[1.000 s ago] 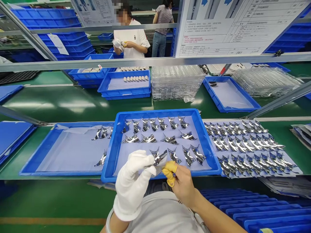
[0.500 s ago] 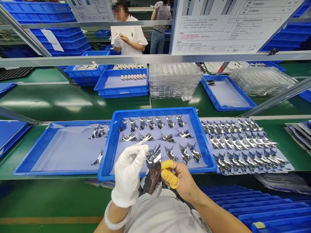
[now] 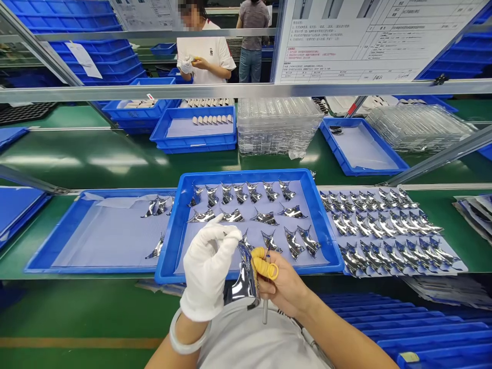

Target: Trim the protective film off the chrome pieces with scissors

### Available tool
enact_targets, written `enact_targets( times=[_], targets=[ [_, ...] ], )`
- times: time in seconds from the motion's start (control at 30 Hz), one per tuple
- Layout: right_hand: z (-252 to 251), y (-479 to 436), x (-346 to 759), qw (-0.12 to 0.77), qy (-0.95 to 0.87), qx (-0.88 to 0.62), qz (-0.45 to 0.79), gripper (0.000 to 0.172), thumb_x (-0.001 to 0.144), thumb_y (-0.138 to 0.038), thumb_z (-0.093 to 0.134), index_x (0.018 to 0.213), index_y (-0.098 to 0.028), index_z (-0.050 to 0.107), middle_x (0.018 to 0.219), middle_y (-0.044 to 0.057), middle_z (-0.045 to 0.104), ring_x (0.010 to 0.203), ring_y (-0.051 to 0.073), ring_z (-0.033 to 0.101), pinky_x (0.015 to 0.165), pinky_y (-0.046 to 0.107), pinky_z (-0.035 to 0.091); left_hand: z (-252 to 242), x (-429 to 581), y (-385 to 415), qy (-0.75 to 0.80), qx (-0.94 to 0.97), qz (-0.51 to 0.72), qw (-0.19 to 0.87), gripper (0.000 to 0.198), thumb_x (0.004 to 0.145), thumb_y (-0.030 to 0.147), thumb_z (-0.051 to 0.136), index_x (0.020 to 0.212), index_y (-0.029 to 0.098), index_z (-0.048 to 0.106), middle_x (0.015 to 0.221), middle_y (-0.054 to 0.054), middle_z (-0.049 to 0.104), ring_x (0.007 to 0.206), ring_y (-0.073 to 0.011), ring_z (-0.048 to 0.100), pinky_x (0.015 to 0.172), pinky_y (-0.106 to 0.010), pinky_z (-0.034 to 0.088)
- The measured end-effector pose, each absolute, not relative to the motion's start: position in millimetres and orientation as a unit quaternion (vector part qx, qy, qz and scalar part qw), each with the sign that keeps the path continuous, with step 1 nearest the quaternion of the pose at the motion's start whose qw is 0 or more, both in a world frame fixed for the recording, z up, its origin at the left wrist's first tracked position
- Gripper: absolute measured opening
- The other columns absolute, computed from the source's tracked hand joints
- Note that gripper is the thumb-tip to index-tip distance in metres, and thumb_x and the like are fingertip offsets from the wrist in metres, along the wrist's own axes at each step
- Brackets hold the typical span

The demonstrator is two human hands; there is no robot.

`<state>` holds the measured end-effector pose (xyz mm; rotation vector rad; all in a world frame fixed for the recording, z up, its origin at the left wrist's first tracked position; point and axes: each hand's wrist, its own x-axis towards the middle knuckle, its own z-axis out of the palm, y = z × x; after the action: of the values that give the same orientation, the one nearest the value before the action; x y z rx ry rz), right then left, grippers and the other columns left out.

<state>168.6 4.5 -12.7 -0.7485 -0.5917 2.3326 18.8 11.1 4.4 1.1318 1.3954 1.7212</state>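
Green counter (image 3: pixel 442 202) | left grip (image 3: pixel 207 264) pinches chrome part (image 3: pixel 245 282), right grip (image 3: pixel 282 279) clasps rod (image 3: pixel 265 312) | looks like checking; next turn needs steadiness

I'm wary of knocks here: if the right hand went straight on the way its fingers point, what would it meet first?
Most likely the shiny curved part held in the left hand. The right hand has its yellow-covered fingers right at its edge, perhaps touching; depth is unclear.
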Motion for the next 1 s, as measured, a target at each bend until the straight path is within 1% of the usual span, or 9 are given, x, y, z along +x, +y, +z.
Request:
enact_targets(
  times=[0.07, 0.2, 0.3, 0.37, 0.53, 0.63, 0.77, 0.93, 1.0],
  targets=[
    [-12, 5, 168, 0.319, -0.226, -0.291, 0.873, 0.052, 0.074, -0.056, 0.086, 0.075, -0.021, 0.048, 0.041, -0.014, 0.035, 0.037, 0.003, 0.015, 0.040, 0.019, 0.012, 5, 17, 12, 0.525, 0.446, 0.648, 0.325, 0.009, 0.080, 0.025, 0.078, 0.080, 0.022, 0.069, 0.081, 0.002, 0.076, 0.079, -0.0166, 0.071, 0.097, -0.040, 0.053],
    [-5, 4, 167, 0.367, -0.251, -0.317, 0.838, 0.051, 0.072, -0.055, 0.087, 0.075, -0.020, 0.050, 0.047, -0.014, 0.035, 0.038, 0.002, 0.017, 0.040, 0.018, 0.013, 4, 11, 12, 0.528, 0.429, 0.631, 0.373, 0.013, 0.079, 0.028, 0.080, 0.090, 0.022, 0.073, 0.092, -0.002, 0.078, 0.091, -0.0193, 0.072, 0.093, -0.036, 0.056],
    [-1, 4, 167, 0.395, -0.277, -0.315, 0.817, 0.050, 0.073, -0.054, 0.086, 0.074, -0.020, 0.050, 0.051, -0.014, 0.029, 0.041, 0.002, 0.015, 0.040, 0.018, 0.013, 1, 8, 13, 0.538, 0.405, 0.616, 0.409, 0.020, 0.079, 0.032, 0.081, 0.094, 0.021, 0.074, 0.099, -0.006, 0.079, 0.104, -0.0237, 0.072, 0.097, -0.038, 0.056],
    [-1, 4, 167, 0.405, -0.299, -0.314, 0.805, 0.048, 0.075, -0.052, 0.086, 0.073, -0.019, 0.052, 0.054, -0.013, 0.029, 0.044, 0.002, 0.015, 0.041, 0.018, 0.012, -1, 7, 13, 0.534, 0.396, 0.615, 0.423, 0.021, 0.079, 0.033, 0.081, 0.096, 0.021, 0.074, 0.101, -0.006, 0.079, 0.107, -0.0243, 0.072, 0.099, -0.038, 0.055],
    [-5, 4, 167, 0.420, -0.339, -0.313, 0.782, 0.042, 0.080, -0.052, 0.083, 0.077, -0.017, 0.058, 0.060, -0.009, 0.034, 0.048, 0.004, 0.018, 0.042, 0.020, 0.013, -3, 6, 13, 0.534, 0.382, 0.617, 0.433, 0.022, 0.080, 0.032, 0.080, 0.099, 0.022, 0.074, 0.105, -0.006, 0.079, 0.104, -0.0220, 0.073, 0.093, -0.033, 0.057],
    [-6, 4, 167, 0.422, -0.355, -0.316, 0.772, 0.040, 0.082, -0.051, 0.081, 0.078, -0.017, 0.060, 0.059, -0.009, 0.032, 0.049, 0.005, 0.017, 0.042, 0.020, 0.014, -3, 6, 13, 0.546, 0.368, 0.610, 0.440, 0.024, 0.080, 0.033, 0.081, 0.099, 0.021, 0.074, 0.106, -0.006, 0.079, 0.101, -0.0217, 0.073, 0.090, -0.032, 0.057],
    [-4, 4, 167, 0.430, -0.363, -0.308, 0.767, 0.035, 0.085, -0.046, 0.079, 0.077, -0.018, 0.060, 0.058, -0.010, 0.029, 0.048, 0.005, 0.017, 0.041, 0.019, 0.015, -1, 8, 15, 0.542, 0.338, 0.608, 0.471, 0.026, 0.078, 0.035, 0.082, 0.098, 0.020, 0.074, 0.104, -0.005, 0.079, 0.100, -0.0204, 0.073, 0.090, -0.031, 0.056],
    [0, 3, 166, 0.434, -0.352, -0.322, 0.764, 0.032, 0.081, -0.037, 0.083, 0.073, -0.017, 0.058, 0.058, -0.009, 0.032, 0.049, 0.005, 0.017, 0.042, 0.018, 0.014, -2, 13, 15, 0.540, 0.284, 0.598, 0.520, 0.025, 0.079, 0.037, 0.081, 0.094, 0.019, 0.073, 0.098, -0.004, 0.077, 0.093, -0.0169, 0.071, 0.086, -0.027, 0.053],
    [2, 2, 163, 0.433, -0.325, -0.322, 0.777, 0.033, 0.079, -0.035, 0.084, 0.071, -0.018, 0.056, 0.055, -0.010, 0.034, 0.046, 0.004, 0.016, 0.041, 0.018, 0.013, -7, 16, 13, 0.528, 0.272, 0.592, 0.545, 0.026, 0.081, 0.040, 0.079, 0.094, 0.018, 0.073, 0.093, -0.005, 0.076, 0.088, -0.0172, 0.070, 0.084, -0.029, 0.053]
  ],
)
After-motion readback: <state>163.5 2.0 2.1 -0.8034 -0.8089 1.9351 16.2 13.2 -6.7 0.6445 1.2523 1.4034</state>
